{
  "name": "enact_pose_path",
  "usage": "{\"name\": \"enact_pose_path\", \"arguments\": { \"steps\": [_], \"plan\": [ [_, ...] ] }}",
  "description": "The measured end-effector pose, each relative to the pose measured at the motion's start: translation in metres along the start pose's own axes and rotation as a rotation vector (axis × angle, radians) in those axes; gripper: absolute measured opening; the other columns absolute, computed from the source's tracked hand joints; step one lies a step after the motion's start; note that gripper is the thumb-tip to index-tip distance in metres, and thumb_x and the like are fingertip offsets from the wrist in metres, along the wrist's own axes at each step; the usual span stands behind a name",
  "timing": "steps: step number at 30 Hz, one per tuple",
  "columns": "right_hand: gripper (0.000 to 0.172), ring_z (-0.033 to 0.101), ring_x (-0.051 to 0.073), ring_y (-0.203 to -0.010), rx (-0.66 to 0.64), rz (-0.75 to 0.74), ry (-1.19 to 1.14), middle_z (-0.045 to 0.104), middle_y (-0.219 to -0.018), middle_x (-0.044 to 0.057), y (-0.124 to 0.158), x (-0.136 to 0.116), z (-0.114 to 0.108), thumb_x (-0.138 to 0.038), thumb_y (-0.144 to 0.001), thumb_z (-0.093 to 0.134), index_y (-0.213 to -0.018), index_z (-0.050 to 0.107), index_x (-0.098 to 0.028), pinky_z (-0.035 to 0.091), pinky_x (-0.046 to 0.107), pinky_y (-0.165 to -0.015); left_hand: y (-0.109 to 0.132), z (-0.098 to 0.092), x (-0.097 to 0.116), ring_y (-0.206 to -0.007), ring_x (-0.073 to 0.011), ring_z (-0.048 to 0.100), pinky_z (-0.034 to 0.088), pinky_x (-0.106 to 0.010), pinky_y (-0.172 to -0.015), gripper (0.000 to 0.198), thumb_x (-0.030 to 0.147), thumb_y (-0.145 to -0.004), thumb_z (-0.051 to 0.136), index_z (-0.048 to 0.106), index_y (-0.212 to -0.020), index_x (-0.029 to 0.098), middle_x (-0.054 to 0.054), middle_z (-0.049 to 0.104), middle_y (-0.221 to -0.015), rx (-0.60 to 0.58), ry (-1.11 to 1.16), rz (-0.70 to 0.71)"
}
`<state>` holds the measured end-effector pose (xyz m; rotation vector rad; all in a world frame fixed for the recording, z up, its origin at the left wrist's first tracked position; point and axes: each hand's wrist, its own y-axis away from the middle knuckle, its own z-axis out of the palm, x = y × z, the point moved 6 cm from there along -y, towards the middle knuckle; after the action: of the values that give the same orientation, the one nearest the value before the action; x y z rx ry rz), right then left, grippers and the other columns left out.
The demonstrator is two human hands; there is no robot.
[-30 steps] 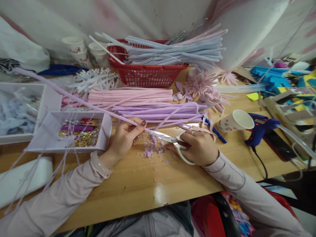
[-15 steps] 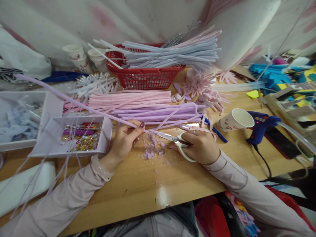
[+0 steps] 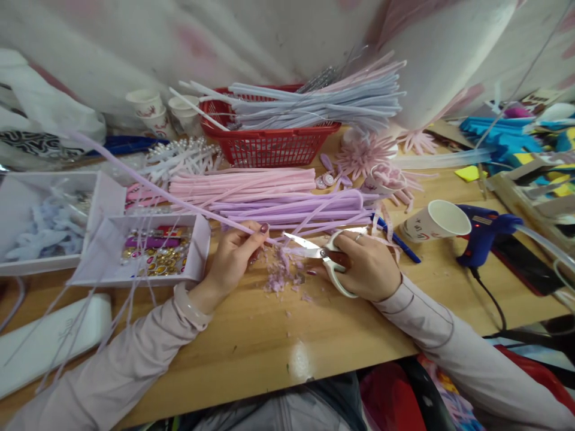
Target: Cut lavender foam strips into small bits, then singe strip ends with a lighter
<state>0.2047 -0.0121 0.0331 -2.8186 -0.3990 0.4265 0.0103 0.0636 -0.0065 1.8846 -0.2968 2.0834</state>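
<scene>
My left hand [image 3: 231, 260] pinches a long lilac pipe cleaner [image 3: 148, 188] that runs up and left over the table. Its near end meets the blades of white-handled scissors [image 3: 321, 254], gripped by my right hand [image 3: 366, 266]. The blades are parted around the pipe cleaner's tip. A small heap of lilac fluff trimmings [image 3: 283, 278] lies on the wooden table [image 3: 269, 335] between my hands. Just behind them lie bundles of lilac pipe cleaners [image 3: 296, 209] and pink pipe cleaners [image 3: 242, 182].
A red basket [image 3: 269, 143] of pale blue stems stands at the back. White trays with gems [image 3: 148, 254] and white bits [image 3: 40, 230] sit left. A tipped paper cup [image 3: 435, 220] and blue glue gun [image 3: 483, 233] lie right. Paper cups [image 3: 148, 108] stand behind.
The scissor blades have opened at the pipe cleaner's tip. Both hands stay in place; the view shifted slightly.
</scene>
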Motion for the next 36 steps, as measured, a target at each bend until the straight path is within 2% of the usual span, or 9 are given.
{"name": "enact_pose_path", "arguments": {
  "steps": [4,8,14,17,20,25,27,32,36],
  "plan": [
    [0.015,0.047,0.012,-0.055,0.03,0.142,-0.409,0.055,-0.061,0.0,0.001,0.002,-0.003,-0.03,-0.072,0.06,-0.065,0.053,-0.019,0.036,0.025,-0.054,0.003,0.01,0.005,-0.047,-0.0066,0.035,0.028,-0.022,-0.045,0.034,0.043,-0.08,0.056,0.052,-0.059,0.017,0.003,0.044,-0.057,-0.123,-0.079,0.045],
    [0.021,0.058,0.016,-0.066,-0.107,0.339,-0.909,0.064,-0.075,0.004,0.002,0.001,0.011,-0.036,-0.068,0.069,-0.075,0.062,-0.017,0.046,0.027,-0.06,0.009,0.023,0.013,-0.055,-0.0088,0.043,0.035,-0.023,-0.054,0.032,0.041,-0.082,0.055,0.056,-0.061,0.017,0.001,0.049,-0.062,-0.232,-0.19,0.119],
    [0.026,0.052,0.011,-0.057,-0.139,0.391,-1.06,0.059,-0.065,0.0,0.002,-0.002,0.016,-0.035,-0.061,0.075,-0.067,0.058,-0.016,0.041,0.023,-0.05,0.016,0.033,0.018,-0.067,-0.013,0.052,0.042,-0.026,-0.067,0.026,0.036,-0.082,0.055,0.062,-0.067,0.017,-0.001,0.056,-0.068,-0.318,-0.256,0.198],
    [0.026,0.047,0.008,-0.051,-0.159,0.41,-1.097,0.053,-0.059,-0.003,0.004,0.003,0.018,-0.033,-0.061,0.075,-0.066,0.056,-0.016,0.037,0.021,-0.046,0.016,0.031,0.018,-0.072,-0.0136,0.055,0.043,-0.025,-0.069,0.022,0.036,-0.082,0.056,0.064,-0.075,0.017,-0.003,0.061,-0.076,-0.284,-0.276,0.19],
    [0.025,0.047,0.008,-0.05,-0.224,0.435,-1.135,0.054,-0.057,-0.003,0.004,0.007,0.022,-0.034,-0.063,0.073,-0.069,0.056,-0.016,0.037,0.021,-0.046,0.015,0.024,0.02,-0.076,-0.0143,0.057,0.045,-0.024,-0.068,0.021,0.038,-0.078,0.061,0.065,-0.084,0.018,-0.004,0.064,-0.084,-0.172,-0.23,0.166],
    [0.027,0.05,0.01,-0.047,-0.241,0.508,-1.208,0.058,-0.055,-0.001,0.002,0.01,0.023,-0.035,-0.062,0.073,-0.07,0.055,-0.017,0.039,0.022,-0.044,0.013,0.012,0.017,-0.047,-0.0077,0.046,0.037,-0.02,-0.043,0.025,0.04,-0.071,0.067,0.063,-0.075,0.016,0.002,0.054,-0.056,0.013,-0.111,0.068],
    [0.026,0.051,0.01,-0.046,-0.226,0.535,-1.288,0.059,-0.056,-0.001,0.002,0.011,0.025,-0.034,-0.062,0.072,-0.071,0.055,-0.017,0.039,0.022,-0.042,0.012,0.008,0.014,-0.042,-0.0066,0.043,0.034,-0.019,-0.039,0.026,0.041,-0.07,0.069,0.062,-0.074,0.016,0.004,0.051,-0.051,0.056,-0.051,0.045],
    [0.02,0.051,0.01,-0.045,-0.271,0.588,-1.536,0.057,-0.054,-0.003,0.007,0.013,0.033,-0.028,-0.063,0.07,-0.072,0.056,-0.016,0.038,0.021,-0.041,0.008,0.005,0.008,-0.042,-0.0059,0.045,0.037,-0.018,-0.039,0.025,0.039,-0.069,0.07,0.061,-0.071,0.016,0.004,0.052,-0.052,0.074,0.045,0.044],
    [0.018,0.053,0.01,-0.046,-0.316,0.58,-1.497,0.059,-0.057,-0.001,0.007,0.01,0.032,-0.027,-0.064,0.069,-0.072,0.057,-0.015,0.038,0.02,-0.041,0.006,0.003,0.004,-0.048,-0.0072,0.052,0.042,-0.018,-0.043,0.025,0.037,-0.069,0.071,0.059,-0.069,0.015,0.002,0.058,-0.057,0.071,0.142,0.021]
  ]
}}
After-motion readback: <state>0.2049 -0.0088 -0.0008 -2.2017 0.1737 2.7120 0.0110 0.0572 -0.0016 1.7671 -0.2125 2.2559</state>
